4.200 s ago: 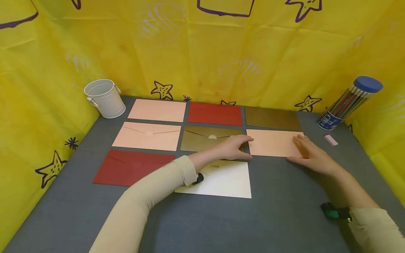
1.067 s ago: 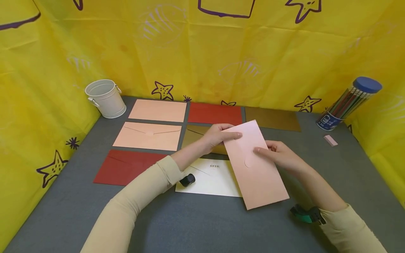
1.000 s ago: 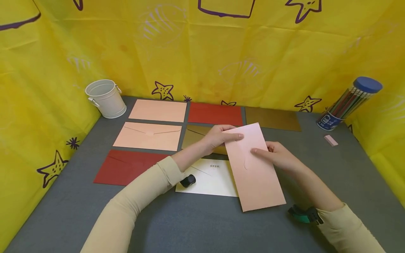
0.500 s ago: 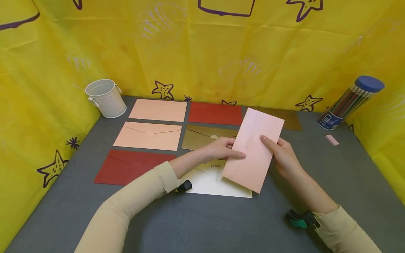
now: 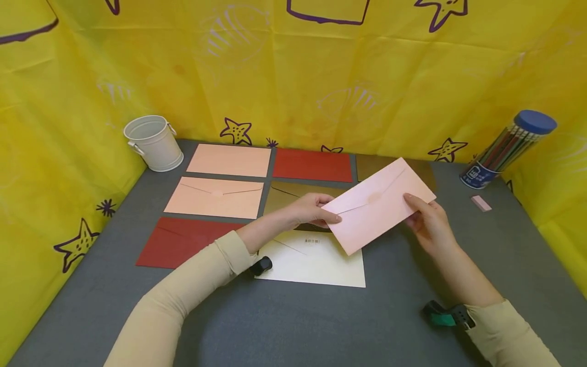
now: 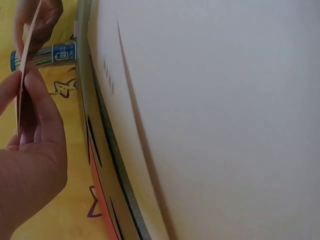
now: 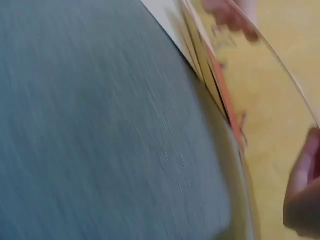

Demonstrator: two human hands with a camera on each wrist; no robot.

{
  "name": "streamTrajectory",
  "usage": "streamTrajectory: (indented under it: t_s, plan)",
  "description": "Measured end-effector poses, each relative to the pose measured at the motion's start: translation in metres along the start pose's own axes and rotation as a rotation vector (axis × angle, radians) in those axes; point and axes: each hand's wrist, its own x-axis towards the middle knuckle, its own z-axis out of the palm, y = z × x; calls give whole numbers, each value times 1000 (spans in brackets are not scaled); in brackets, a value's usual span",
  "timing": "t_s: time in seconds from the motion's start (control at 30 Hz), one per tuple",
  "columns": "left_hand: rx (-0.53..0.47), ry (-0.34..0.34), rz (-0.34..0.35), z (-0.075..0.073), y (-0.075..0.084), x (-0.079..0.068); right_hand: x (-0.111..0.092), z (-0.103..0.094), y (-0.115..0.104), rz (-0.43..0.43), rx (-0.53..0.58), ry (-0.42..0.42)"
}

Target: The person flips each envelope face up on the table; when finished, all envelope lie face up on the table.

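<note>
A pale pink envelope (image 5: 373,211) is held tilted above the table, flap side with its round seal facing up. My left hand (image 5: 312,210) pinches its left end, thumb on top and fingers beneath. At the other end, my right hand (image 5: 431,224) pinches the right edge with its thumb on the face. In the left wrist view the envelope (image 6: 29,45) appears edge-on between the fingers. Below it lie a white envelope (image 5: 312,265) with a small barcode and a gold envelope (image 5: 286,196), both partly covered.
Two pink envelopes (image 5: 229,160), a dark red envelope (image 5: 188,242), a bright red envelope (image 5: 313,165) and a brown envelope (image 5: 367,165) lie in rows. A white bucket (image 5: 156,145) stands back left; a pencil tub (image 5: 504,150) and an eraser (image 5: 481,203) sit at right.
The pink envelope was lifted from the right of the middle row, then turned in both hands. It has swung from upright to slanting, and its sealed flap now shows fully.
</note>
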Motion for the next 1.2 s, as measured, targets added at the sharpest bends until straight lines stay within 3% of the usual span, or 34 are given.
streamTrajectory:
  t_s: [0.1, 0.2, 0.33, 0.5, 0.73, 0.93, 1.2]
  plan:
    - [44, -19, 12, -7, 3, 0, 5, -16, -9, 16, -75, -48]
    - [75, -7, 20, -11, 5, 3, 8, -31, -16, 23, -222, -40]
    - [-5, 68, 29, -10, 7, 11, 10, -48, -25, 50, -387, 10]
    - [-134, 156, 42, -1, 8, 26, 13, -68, -33, 58, -575, 69]
    - [-94, 228, 41, 18, 12, 43, 18, -89, -42, 50, -1028, 116]
    - [-40, 152, 28, 30, 10, 52, 16, -100, -53, 105, -1349, 129]
    - [-60, 26, 61, 37, 6, 52, 9, -109, -56, 107, -1483, 184]
